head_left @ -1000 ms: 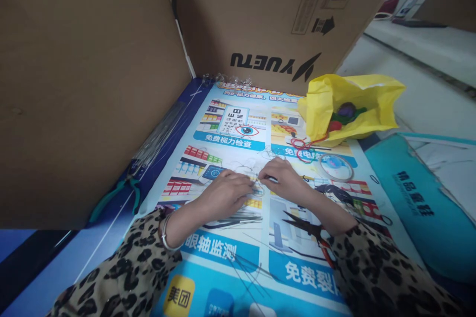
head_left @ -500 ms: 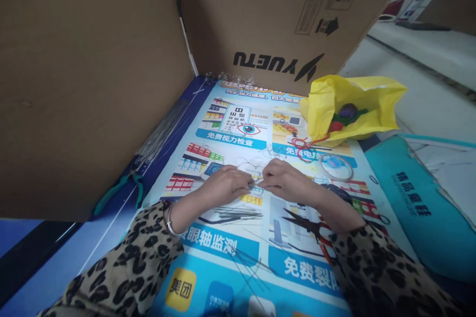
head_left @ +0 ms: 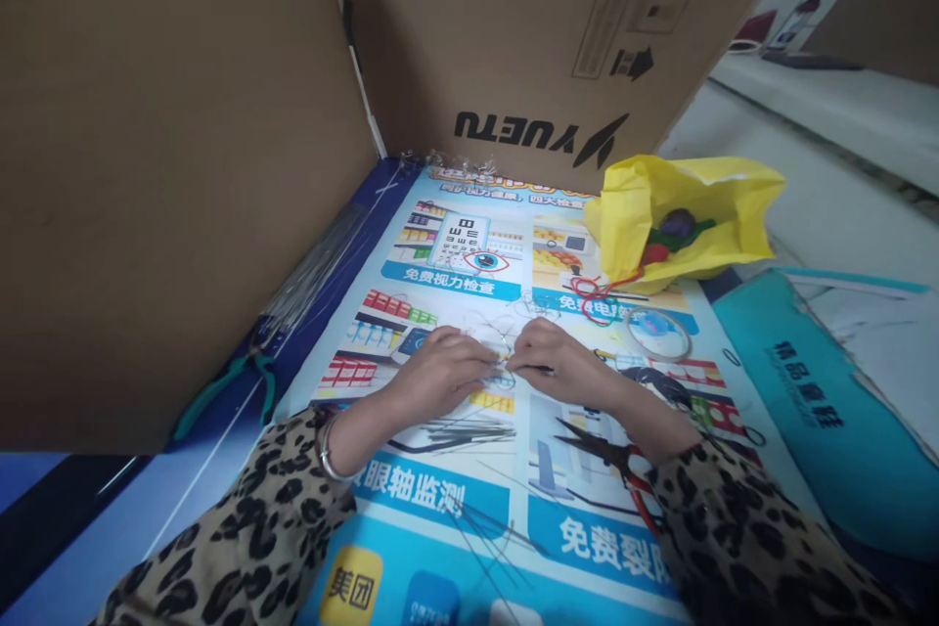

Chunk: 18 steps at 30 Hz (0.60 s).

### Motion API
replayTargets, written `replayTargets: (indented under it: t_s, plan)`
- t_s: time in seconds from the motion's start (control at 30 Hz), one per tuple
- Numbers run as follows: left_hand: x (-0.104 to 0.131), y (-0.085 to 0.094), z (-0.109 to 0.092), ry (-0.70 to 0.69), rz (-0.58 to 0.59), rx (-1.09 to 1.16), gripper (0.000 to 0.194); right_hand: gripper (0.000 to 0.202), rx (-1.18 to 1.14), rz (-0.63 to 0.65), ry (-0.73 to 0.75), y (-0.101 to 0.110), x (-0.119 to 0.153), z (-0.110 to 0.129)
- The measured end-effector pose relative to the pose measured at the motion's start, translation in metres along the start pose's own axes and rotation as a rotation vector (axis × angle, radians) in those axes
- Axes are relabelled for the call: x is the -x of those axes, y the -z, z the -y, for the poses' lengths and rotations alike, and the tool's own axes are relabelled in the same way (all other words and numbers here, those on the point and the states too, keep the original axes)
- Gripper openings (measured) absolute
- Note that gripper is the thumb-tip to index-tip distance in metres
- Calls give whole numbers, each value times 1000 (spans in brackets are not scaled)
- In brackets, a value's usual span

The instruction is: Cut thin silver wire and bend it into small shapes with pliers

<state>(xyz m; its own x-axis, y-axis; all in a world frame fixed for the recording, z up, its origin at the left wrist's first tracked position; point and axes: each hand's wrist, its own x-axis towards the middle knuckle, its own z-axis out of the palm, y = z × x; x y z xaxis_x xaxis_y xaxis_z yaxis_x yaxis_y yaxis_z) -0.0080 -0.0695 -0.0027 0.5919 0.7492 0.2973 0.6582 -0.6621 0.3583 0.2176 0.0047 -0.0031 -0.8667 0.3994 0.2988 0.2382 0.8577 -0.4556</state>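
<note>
Over the printed poster, my left hand [head_left: 449,374] and my right hand [head_left: 561,364] meet almost fingertip to fingertip. Both pinch a thin wire [head_left: 505,339], whose fine strands stick up between the fingers; its exact shape is too small to make out. Just beyond the right fingertips lies a small tangle of wire [head_left: 539,303]. Cut wire lengths [head_left: 469,433] rest below my left hand, and more are scattered nearer to me. Scissors [head_left: 612,452] with red handles lie spread under my right wrist, partly hidden by the sleeve.
Cardboard walls [head_left: 514,39] rise at the left and back. Green-handled pliers [head_left: 233,389] lie beside a wire bundle [head_left: 308,274]. At right are a yellow bag [head_left: 623,215] with coloured yarn, a roll of clear tape [head_left: 690,344] and a teal box piece [head_left: 778,421]. Small wire pieces [head_left: 447,164] line the back.
The view has shifted slightly. My hands stay together at the wire, with small finger movements; the left fingers appear to have shifted a little. The surrounding objects lie as before.
</note>
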Motion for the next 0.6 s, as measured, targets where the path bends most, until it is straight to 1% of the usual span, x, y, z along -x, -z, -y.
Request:
replayTargets:
  t_s: [0.1,0.17,0.23,0.4,0.5,0.6]
  plan:
    - [0,-2,3,-58,40,-17,24,24,44,-1,34,-1,1,-4]
    - [0,-3,3,-71,81,-17,25,27,70,10,54,-2,1,-5]
    - [-1,-4,3,-60,110,-15,25,28,98,16,56,-3,0,-5]
    - [-3,-2,1,-28,137,-18,24,29,161,57,41,-3,-2,-5]
    - [-4,-2,-1,-11,144,-17,24,29,187,84,27,-2,-4,-5]
    - [-5,-3,-2,8,137,-15,29,29,195,98,8,-1,-5,-4]
